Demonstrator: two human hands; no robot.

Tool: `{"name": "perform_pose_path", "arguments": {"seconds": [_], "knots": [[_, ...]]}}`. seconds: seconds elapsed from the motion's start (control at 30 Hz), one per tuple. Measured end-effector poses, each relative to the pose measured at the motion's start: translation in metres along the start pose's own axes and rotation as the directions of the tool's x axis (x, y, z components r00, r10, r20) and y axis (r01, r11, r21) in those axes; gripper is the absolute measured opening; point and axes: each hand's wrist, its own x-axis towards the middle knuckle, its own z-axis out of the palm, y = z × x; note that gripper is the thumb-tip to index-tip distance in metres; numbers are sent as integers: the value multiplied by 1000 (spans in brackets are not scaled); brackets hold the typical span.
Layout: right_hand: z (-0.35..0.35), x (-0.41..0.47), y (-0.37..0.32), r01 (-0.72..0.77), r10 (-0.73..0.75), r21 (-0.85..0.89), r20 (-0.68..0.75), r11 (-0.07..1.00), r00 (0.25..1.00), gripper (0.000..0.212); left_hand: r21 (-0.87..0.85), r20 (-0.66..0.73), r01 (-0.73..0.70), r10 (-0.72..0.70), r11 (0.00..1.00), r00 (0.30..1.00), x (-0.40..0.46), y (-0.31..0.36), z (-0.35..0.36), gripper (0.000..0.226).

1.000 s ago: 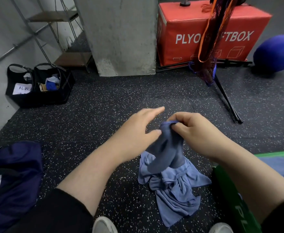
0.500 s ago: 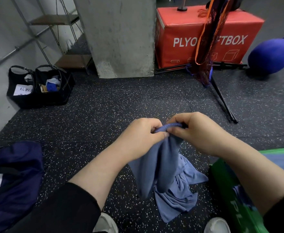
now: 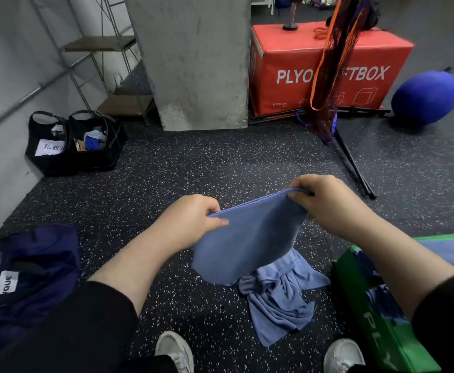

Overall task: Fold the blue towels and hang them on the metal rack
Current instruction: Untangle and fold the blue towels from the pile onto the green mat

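A blue towel (image 3: 247,238) hangs spread between my two hands above the speckled floor. My left hand (image 3: 193,219) pinches its top edge at the left corner. My right hand (image 3: 320,197) pinches the same edge at the right corner. Below it a second blue towel (image 3: 277,300) lies crumpled on the floor, between my shoes. Another blue cloth (image 3: 451,254) lies on the green box at the right. A metal rack (image 3: 91,47) with wooden shelves stands at the back left, against the wall.
A concrete pillar (image 3: 196,57) rises in the back middle. A red plyo box (image 3: 328,65), a black stand with hanging netting (image 3: 330,63) and a blue ball (image 3: 426,96) are at the back right. Black baskets (image 3: 75,144) sit left; a dark blue bag (image 3: 27,273) is near left; a green box (image 3: 376,313) near right.
My hands have lifted one towel off the crumpled pile and moved apart along its top edge. It went from a bunched wad to a spread sheet.
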Motion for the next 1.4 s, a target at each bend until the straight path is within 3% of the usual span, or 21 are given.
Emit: {"name": "perform_pose_path", "arguments": {"seconds": [0.13, 0.37, 0.6, 0.67, 0.77, 0.9, 1.03, 1.17, 1.3, 1.37, 1.4], "knots": [[-1, -4, 5, -42, 45, 38, -62, 998, 997, 12, 215, -14, 57, -55, 975, 998, -8, -14, -7, 21], [-6, -10, 15, -67, 70, 42, -80, 997, 994, 8, 158, -139, 141, -120, 977, 983, -20, -33, -14, 22], [-20, -20, 14, -70, 72, 33, -77, 997, 994, 11, -75, -341, 75, -96, 994, 935, -27, -31, -25, 25], [-23, -22, 14, -94, 94, 13, 17, 995, 995, 10, -38, -342, 83, -91, 996, 935, -28, -32, -26, 24], [-29, -24, 15, -103, 102, -12, -26, 995, 994, 13, -117, -345, 73, -109, 990, 932, -27, -31, -26, 23], [-35, -23, 18, -115, 110, -57, -79, 992, 991, 20, -334, -386, 2, -139, 942, 912, -20, -35, -33, 23], [-35, -21, 22, -96, 93, -74, -36, 993, 995, 15, -500, -376, -61, -153, 864, 914, -17, -35, -29, 25], [-33, -17, 27, -96, 96, -133, -2, 987, 995, 12, -577, -369, -141, -103, 804, 924, -13, -29, -27, 31], [-25, -14, 26, -141, 166, -216, 104, 966, 981, 21, -658, -390, -206, -95, 724, 916, -12, -12, -24, 8], [-21, -15, 22, -140, 212, -322, 200, 936, 957, 8, -667, -402, -239, -71, 706, 913, -12, -1, -23, 4], [-18, -17, 17, -137, 239, -358, 257, 924, 937, 15, -661, -396, -247, -50, 708, 917, -11, 4, -22, 5]]}}
